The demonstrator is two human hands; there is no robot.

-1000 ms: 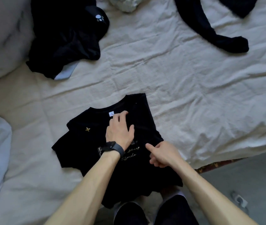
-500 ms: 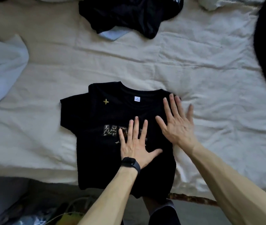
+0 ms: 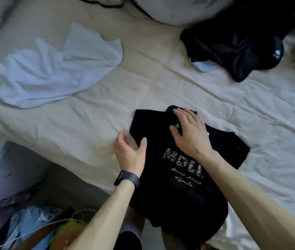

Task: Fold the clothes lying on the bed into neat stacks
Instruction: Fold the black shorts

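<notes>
Fingers (image 3: 121, 141) of the left hand (image 3: 130, 152) curl round the sleeve-side edge of the black T-shirt (image 3: 179, 192) near the bed (image 3: 161, 78) edge, right hand (image 3: 190, 138) spread flat on its shoulder; fabric judged soft, light, limp: grip at seams

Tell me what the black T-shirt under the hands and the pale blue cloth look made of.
Black T-shirt: soft matte knit, probably cotton jersey; it lies limp and flat, no sheen. Pale blue cloth: thin, light fabric, perhaps cotton; it bunches in soft rumpled folds. Exact fibre cannot be told.
</notes>
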